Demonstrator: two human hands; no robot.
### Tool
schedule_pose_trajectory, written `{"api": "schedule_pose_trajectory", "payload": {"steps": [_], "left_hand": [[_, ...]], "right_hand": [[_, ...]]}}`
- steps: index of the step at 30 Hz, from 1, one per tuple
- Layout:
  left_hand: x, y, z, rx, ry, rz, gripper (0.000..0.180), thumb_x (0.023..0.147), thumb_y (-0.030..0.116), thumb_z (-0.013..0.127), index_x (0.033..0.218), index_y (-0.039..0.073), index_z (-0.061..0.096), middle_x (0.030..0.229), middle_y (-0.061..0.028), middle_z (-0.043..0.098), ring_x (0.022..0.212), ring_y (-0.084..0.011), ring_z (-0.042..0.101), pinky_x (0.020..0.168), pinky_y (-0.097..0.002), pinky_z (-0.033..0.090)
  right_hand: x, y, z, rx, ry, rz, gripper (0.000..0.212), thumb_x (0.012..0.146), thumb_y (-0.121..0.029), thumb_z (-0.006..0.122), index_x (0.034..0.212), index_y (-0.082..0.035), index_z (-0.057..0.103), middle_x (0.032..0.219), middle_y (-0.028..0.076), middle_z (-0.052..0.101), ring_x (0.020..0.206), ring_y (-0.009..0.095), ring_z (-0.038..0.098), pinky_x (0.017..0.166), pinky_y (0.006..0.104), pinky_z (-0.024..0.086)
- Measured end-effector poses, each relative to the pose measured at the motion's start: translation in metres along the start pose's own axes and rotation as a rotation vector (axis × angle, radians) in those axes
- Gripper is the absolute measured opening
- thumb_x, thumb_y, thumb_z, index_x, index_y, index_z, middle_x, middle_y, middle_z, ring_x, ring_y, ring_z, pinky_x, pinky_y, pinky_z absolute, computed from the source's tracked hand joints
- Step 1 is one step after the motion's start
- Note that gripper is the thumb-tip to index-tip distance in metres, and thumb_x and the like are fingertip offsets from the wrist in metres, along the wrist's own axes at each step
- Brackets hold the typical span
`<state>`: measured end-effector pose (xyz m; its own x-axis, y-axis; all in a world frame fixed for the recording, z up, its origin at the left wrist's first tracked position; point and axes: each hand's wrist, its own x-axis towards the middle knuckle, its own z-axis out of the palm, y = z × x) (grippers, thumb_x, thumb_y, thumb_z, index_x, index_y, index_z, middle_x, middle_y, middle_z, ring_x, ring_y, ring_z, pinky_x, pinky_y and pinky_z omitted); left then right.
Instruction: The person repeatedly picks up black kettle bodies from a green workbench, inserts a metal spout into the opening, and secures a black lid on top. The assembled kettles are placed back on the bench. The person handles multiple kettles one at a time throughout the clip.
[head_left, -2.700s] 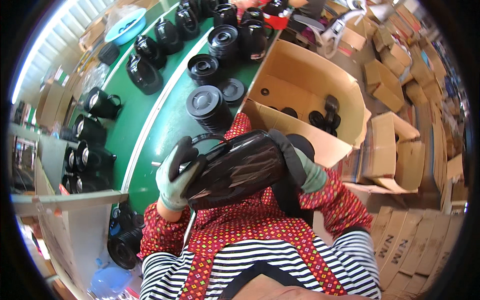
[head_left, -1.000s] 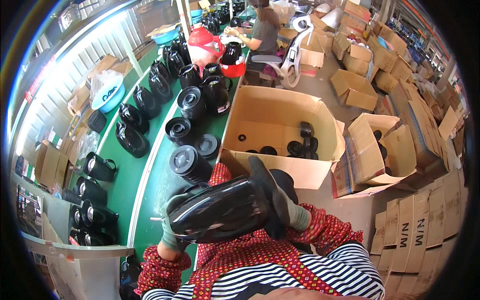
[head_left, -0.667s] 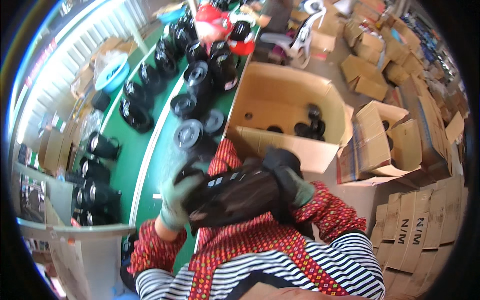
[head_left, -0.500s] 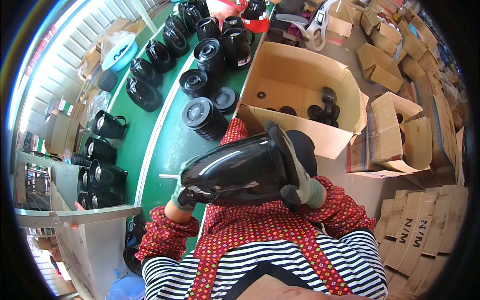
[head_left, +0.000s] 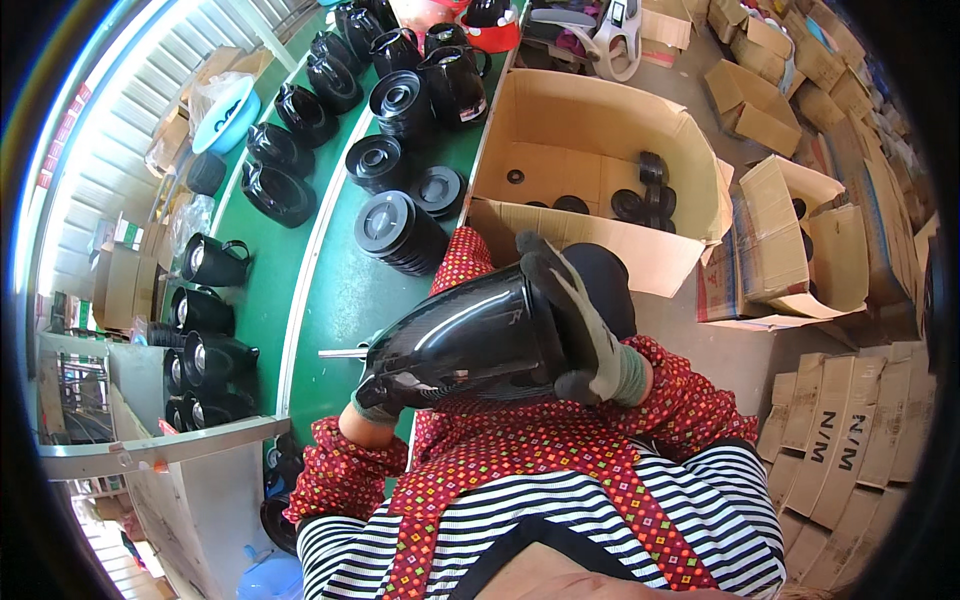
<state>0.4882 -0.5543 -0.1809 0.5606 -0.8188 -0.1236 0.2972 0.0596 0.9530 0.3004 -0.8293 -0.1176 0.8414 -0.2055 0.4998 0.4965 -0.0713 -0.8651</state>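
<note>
A glossy black jug [head_left: 455, 335] lies sideways in front of my apron, its wide end to the right. My left hand [head_left: 374, 408], gloved and mostly hidden behind the jug, holds its narrower end. My right hand [head_left: 592, 345], in a grey-green glove with dark fingertips, spans the wide end, thumb and fingers gripping opposite sides of the rim. The jug's far underside is hidden. Just beyond it on the green bench stands a stack of round black lids [head_left: 400, 232].
Black jugs [head_left: 278, 193] line the green bench [head_left: 335, 300] to the left. A metal rod [head_left: 343, 353] juts out near my left hand. An open carton [head_left: 560, 110] holding black round parts stands ahead right. Flattened cartons [head_left: 850, 430] are stacked at right.
My right hand has shifted on the wide end, its palm now covering more of it. The left hand's fingers have slipped further out of sight behind the jug. The view has moved slightly.
</note>
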Motion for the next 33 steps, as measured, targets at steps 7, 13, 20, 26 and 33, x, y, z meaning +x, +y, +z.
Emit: {"api": "schedule_pose_trajectory", "payload": {"steps": [7,13,20,26,33], "left_hand": [[0.018,0.090,0.067,1.043,0.213,0.572,0.053,0.071,0.024,0.090,0.114,-0.005,0.076,0.131,-0.0284,0.068,0.118,-0.0398,0.070,0.103,-0.0441,0.054],[0.007,0.009,0.018,0.050,0.072,0.077,0.046,0.102,0.022,0.068,0.137,-0.007,0.062,0.141,-0.0210,0.064,0.120,-0.0273,0.069,0.105,-0.0413,0.057],[0.018,-0.034,0.055,-0.392,-0.236,-0.170,0.066,0.109,0.022,0.057,0.166,0.007,0.026,0.163,-0.0180,0.042,0.147,-0.0302,0.047,0.122,-0.0434,0.042],[0.001,-0.040,0.061,-0.411,-0.133,-0.128,0.070,0.102,0.016,0.066,0.164,0.007,0.033,0.155,-0.0169,0.050,0.140,-0.0262,0.053,0.117,-0.0405,0.045],[-0.025,0.002,0.066,0.335,-0.097,-0.064,0.076,0.094,0.009,0.076,0.161,0.006,0.040,0.146,-0.0156,0.060,0.132,-0.0215,0.060,0.111,-0.0371,0.049]], "right_hand": [[-0.022,0.060,0.006,0.706,0.272,0.406,0.060,0.115,-0.040,0.038,0.161,-0.002,0.037,0.152,0.012,0.057,0.136,0.023,0.059,0.118,0.0399,0.045],[-0.009,0.026,0.014,0.401,0.224,0.423,0.072,0.109,-0.047,0.054,0.162,-0.002,0.036,0.163,0.021,0.041,0.147,0.030,0.046,0.121,0.0415,0.036],[0.013,-0.012,-0.012,-0.386,-0.211,-0.167,0.089,0.089,-0.056,0.074,0.156,-0.003,0.049,0.161,0.028,0.037,0.149,0.047,0.037,0.124,0.0546,0.027],[0.015,-0.009,-0.002,0.009,0.206,0.265,0.059,0.105,-0.036,0.058,0.148,0.002,0.056,0.146,0.017,0.060,0.137,0.028,0.055,0.120,0.0402,0.037],[0.063,0.013,-0.075,0.179,0.006,0.522,0.052,0.100,-0.032,0.064,0.136,0.005,0.066,0.124,0.013,0.073,0.113,0.022,0.070,0.105,0.0348,0.053]]}}
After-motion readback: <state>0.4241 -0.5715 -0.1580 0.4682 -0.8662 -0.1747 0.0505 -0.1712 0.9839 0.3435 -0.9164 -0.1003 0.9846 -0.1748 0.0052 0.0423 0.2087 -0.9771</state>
